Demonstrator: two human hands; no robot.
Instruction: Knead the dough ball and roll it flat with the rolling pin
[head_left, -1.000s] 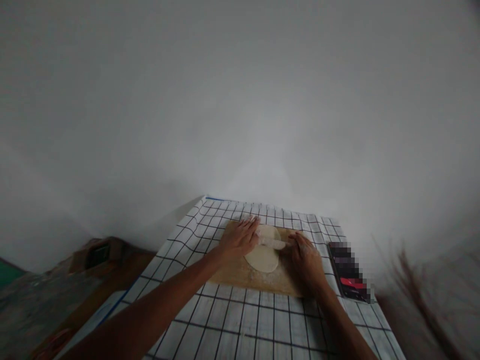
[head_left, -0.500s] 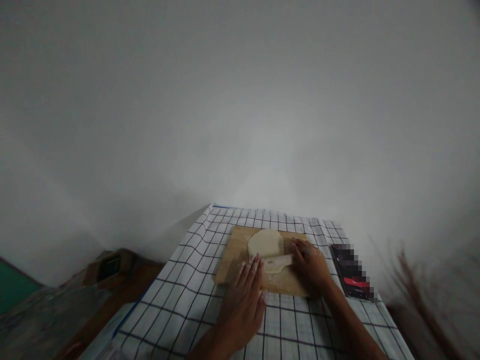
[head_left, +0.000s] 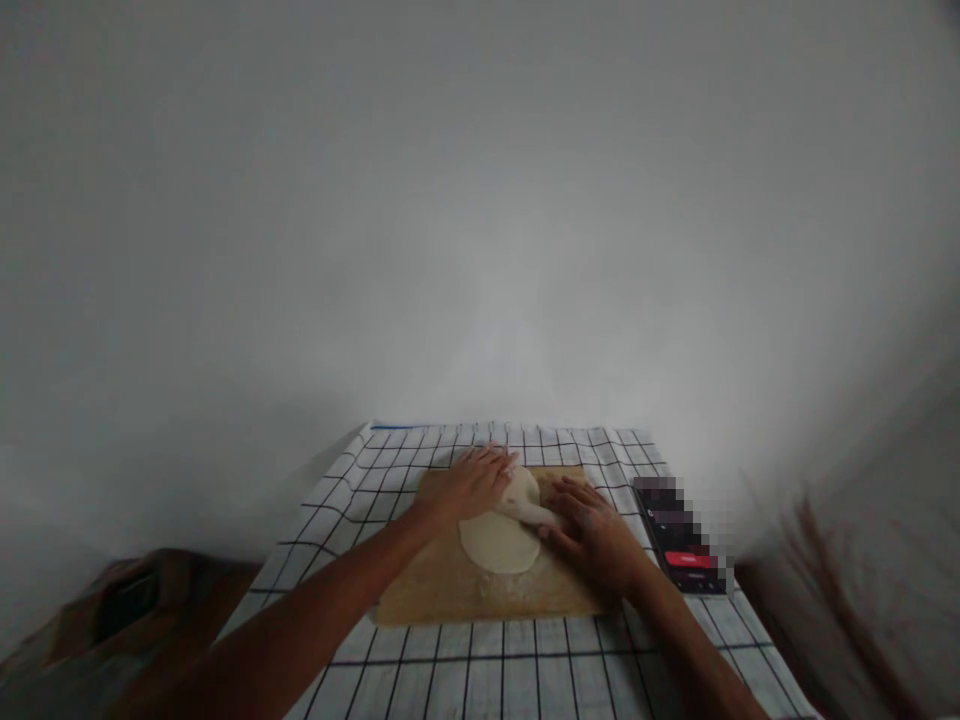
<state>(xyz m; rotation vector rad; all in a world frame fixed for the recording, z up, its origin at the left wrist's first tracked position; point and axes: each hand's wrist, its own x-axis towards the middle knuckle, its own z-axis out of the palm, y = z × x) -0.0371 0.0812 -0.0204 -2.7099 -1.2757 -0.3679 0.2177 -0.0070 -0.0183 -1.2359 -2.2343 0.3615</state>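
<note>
— Listing item one: what lies under the hands?

— Flat round of dough, pale, on a wooden board. Board sits on a white cloth with a dark grid spread over the counter.

— Item two, the rolling pin?

— Rolling pin, pale and floured, lying across the far part of the dough, angled from upper left to lower right. Only a short middle stretch shows between the hands.

— Left hand?

— Left hand, palm down, fingers stretched flat and close together, pressed on the left end of the pin at the far edge of the dough. Not curled around anything.

— Right hand?

— Right hand, palm down likewise, fingers extended and slightly spread, resting on the right end of the pin and touching the board just beside the dough.

— Other entries?

— Dark phone, screen partly blurred with a red band, lying on the cloth just right of the board, near the right hand. Plain pale wall behind the counter. Brown, indistinct furniture at lower left, too dim to identify.
</note>
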